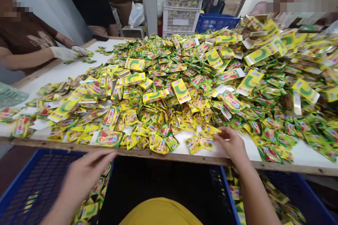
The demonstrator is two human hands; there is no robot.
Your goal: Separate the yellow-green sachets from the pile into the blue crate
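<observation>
My right hand (233, 146) pinches the end of a small yellow candy packet (212, 129) at the front of the white tabletop (244, 144). Just below it lie other yellow packets (196, 144), close to the fingertips. My left hand (86, 175), slightly blurred, hangs over the table's front edge with thumb and fingers drawn together. Whether anything is between those fingers does not show. Nearest to it is a flat yellow box with a watermelon picture (108, 139). A large heap of green and yellow packets (155, 112) mixed with yellow boxes (181, 90) spreads across the table.
Below the wooden table edge (185, 158), a blue crate (29, 182) stands left and another blue crate (314, 197) right, both holding packets. A gloved co-worker (29, 42) handles packets at the left. Stacked white crates (182, 17) and a blue basket (216, 23) stand behind.
</observation>
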